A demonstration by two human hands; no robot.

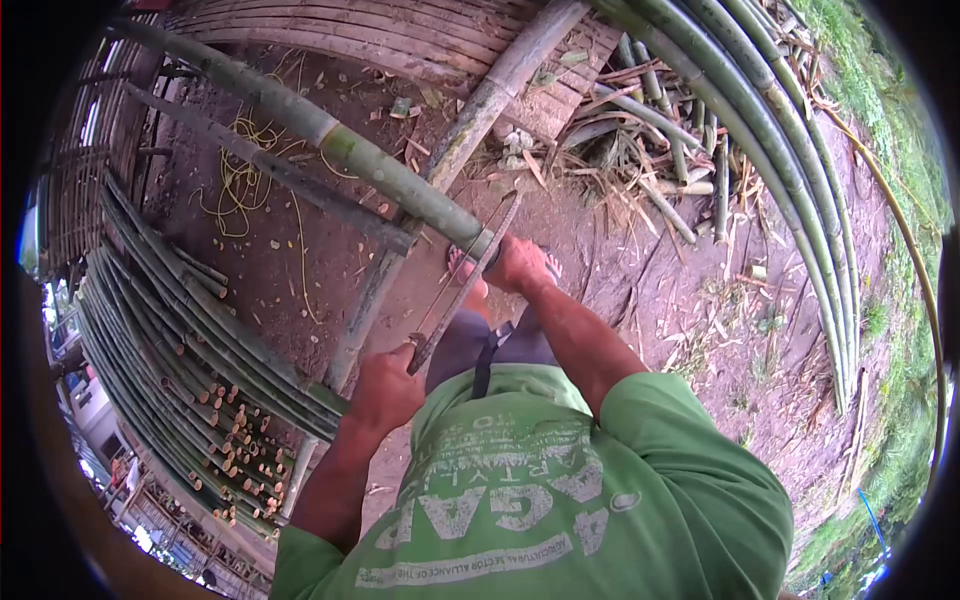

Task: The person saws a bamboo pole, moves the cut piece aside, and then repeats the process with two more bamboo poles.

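My left hand (387, 390) is closed around the handle end of a bow saw (462, 290). The saw slants up and to the right, across the near end of a thick green bamboo pole (390, 180). Just past the saw, my right hand (522, 264) grips the pole's cut end, with its fingers wrapped around and partly hidden. That pole runs from the upper left and rests over a long wooden beam (470, 125). A darker split pole (280, 170) lies alongside, its end at the beam.
Stacked bamboo poles (190, 350) lie at the left, cut ends facing me. Long bent poles (770, 110) arch along the right. Offcuts (650, 130) and split scraps pile up ahead. Yellow cord (240, 180) lies tangled on the dirt, near a slatted bamboo platform (400, 35). My feet are below the pole end.
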